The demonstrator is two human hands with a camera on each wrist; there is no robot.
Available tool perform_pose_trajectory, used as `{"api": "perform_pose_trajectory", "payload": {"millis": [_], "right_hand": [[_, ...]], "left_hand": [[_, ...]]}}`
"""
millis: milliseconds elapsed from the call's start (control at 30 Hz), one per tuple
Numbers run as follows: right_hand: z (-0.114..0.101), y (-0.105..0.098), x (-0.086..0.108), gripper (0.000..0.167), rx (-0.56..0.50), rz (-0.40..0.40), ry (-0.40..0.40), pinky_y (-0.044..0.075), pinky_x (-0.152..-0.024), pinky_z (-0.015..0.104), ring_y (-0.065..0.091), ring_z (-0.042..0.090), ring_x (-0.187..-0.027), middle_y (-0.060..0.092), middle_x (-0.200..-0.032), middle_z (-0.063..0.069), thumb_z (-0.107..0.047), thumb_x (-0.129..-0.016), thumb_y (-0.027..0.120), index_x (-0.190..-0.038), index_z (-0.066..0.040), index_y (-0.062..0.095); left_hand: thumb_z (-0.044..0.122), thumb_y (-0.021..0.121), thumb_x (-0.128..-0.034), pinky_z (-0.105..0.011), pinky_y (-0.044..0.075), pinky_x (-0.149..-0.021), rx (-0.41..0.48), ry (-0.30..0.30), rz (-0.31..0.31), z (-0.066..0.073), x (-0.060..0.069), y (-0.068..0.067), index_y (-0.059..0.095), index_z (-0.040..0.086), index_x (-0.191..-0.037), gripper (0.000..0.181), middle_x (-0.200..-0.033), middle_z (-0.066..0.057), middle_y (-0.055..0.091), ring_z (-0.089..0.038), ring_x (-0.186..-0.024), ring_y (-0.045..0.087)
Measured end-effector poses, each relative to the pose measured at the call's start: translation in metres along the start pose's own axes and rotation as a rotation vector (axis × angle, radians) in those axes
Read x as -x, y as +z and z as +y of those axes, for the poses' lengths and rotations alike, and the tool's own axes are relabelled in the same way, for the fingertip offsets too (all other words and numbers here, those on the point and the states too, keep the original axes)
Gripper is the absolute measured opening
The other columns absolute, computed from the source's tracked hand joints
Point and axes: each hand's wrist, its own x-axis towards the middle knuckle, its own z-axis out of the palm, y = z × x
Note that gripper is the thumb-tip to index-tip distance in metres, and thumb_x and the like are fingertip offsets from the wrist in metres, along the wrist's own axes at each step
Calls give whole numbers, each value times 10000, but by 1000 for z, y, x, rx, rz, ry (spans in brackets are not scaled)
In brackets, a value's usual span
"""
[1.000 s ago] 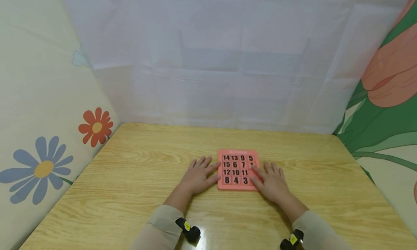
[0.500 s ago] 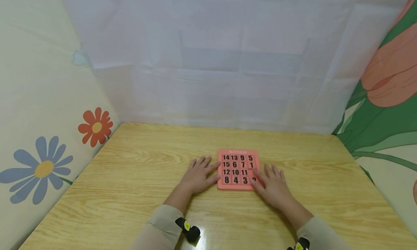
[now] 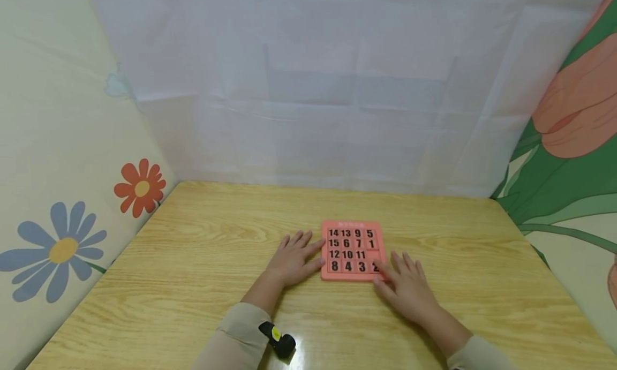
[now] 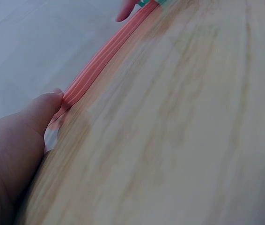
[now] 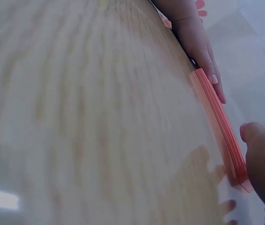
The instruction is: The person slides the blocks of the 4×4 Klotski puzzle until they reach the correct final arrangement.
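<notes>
A pink number puzzle [image 3: 354,224] lies flat on the table, its black-numbered tiles in four rows, with a gap below the 1 at the right side. My left hand [image 3: 293,262] rests with spread fingers, thumb and index against the puzzle's left edge; in the left wrist view the thumb [image 4: 43,110] touches the pink side. My right hand [image 3: 407,289] is at the lower right corner, its index fingertip on the 2 tile, partly covering it, the other fingers extended. In the right wrist view the right thumb [image 5: 259,136] is beside the puzzle's edge [image 5: 224,124].
The wood-grain table [image 3: 193,252] extends around the puzzle. A white sheet [image 3: 313,134] hangs behind it, and flower-patterned cloths stand at the left [image 3: 62,145] and right [image 3: 578,193]. A black wrist camera [image 3: 281,344] sits at the left sleeve.
My right hand has moved down and slightly right along the puzzle's right side, uncovering the 1 tile, the gap and part of the 2. The left hand has stayed in place.
</notes>
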Motion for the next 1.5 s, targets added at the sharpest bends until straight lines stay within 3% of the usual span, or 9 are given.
{"api": "perform_pose_trajectory", "payload": {"millis": [600, 1500], "right_hand": [[1, 4, 13, 536, -1, 21, -13, 72, -1177, 685, 169, 492, -1471, 300, -1574, 229, -499, -987, 491, -1430, -200, 523], [4, 3, -9, 547, -6, -8, 17, 38, -1179, 685, 118, 500, -1478, 266, -1576, 267, -504, -997, 468, -1456, -207, 491]], "left_hand": [[583, 389, -997, -542, 68, -1245, -2, 7, 5, -2, 0, 2, 333, 301, -1534, 609, -1637, -86, 219, -324, -1526, 148], [584, 392, -997, -542, 67, -1245, -3, 4, 3, 1, 1, -1, 336, 303, -1533, 608, -1635, -82, 227, -322, -1524, 157]]}}
